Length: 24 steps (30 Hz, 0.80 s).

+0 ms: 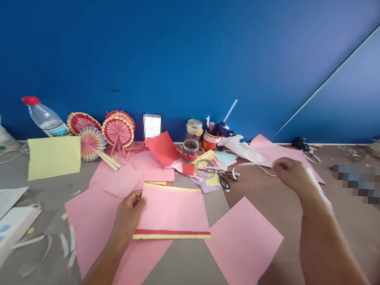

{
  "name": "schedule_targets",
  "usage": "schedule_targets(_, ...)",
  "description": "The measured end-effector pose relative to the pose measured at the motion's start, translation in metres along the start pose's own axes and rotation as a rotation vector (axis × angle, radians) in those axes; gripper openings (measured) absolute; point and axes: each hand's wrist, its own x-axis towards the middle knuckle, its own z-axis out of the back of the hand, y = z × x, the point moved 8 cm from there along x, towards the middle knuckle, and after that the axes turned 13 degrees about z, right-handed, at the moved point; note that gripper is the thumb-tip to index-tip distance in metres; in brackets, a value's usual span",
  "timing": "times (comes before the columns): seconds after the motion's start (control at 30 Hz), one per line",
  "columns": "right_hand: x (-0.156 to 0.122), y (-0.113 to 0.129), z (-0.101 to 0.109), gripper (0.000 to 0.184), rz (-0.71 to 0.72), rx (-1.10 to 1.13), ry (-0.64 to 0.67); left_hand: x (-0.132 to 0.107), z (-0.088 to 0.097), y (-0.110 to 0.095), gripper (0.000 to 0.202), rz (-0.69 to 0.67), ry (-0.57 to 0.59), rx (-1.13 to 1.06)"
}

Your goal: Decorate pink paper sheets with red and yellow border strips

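Note:
My left hand (130,212) pinches the left edge of a pink sheet of paper (174,211), thumb on top. A yellow strip runs along the sheet's far edge, with red and yellow strips along its near edge. Off to the right, my right hand (290,173) is raised with its fingers pinched together on the end of a thin white strip (250,164), which curls away leftward. The strip's other end hangs close to a pair of scissors (225,181). Another pink sheet (244,246) lies between my hands, nearer to me.
Folded paper fans (118,129) and a tilted bottle (47,117) stand at the blue wall (183,51). Beside a clear jar (193,138) is a red cup (210,141) of tools. A yellow sheet (55,157), larger pink paper (95,222) and white scraps (64,244) lie left.

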Motion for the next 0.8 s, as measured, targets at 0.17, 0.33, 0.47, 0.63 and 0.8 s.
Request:
schedule_targets(0.17, -0.011, 0.08, -0.046, 0.025, 0.268, 0.06, 0.126, -0.001, -0.01, 0.0, 0.042, -0.053, 0.052, 0.055)
schedule_targets(0.33, -0.023, 0.162, -0.055, 0.017, 0.483, 0.086, -0.173, -0.008, -0.014, -0.007, 0.039, -0.121, 0.065, 0.088)
schedule_targets(0.47, -0.031, 0.212, -0.08, 0.023, 0.598, 0.391, 0.006, -0.013, -0.016, -0.013, 0.037, -0.138, 0.075, 0.09)
schedule_targets(0.63, -0.043, 0.256, -0.101, 0.032, 0.692, 0.679, 0.122, -0.017, -0.017, -0.017, 0.036, -0.192, 0.081, 0.085)
schedule_targets(0.8, -0.05, 0.282, -0.124, 0.032, 0.728, 0.715, 0.303, -0.017, -0.02, -0.016, 0.031, -0.237, 0.097, 0.109)
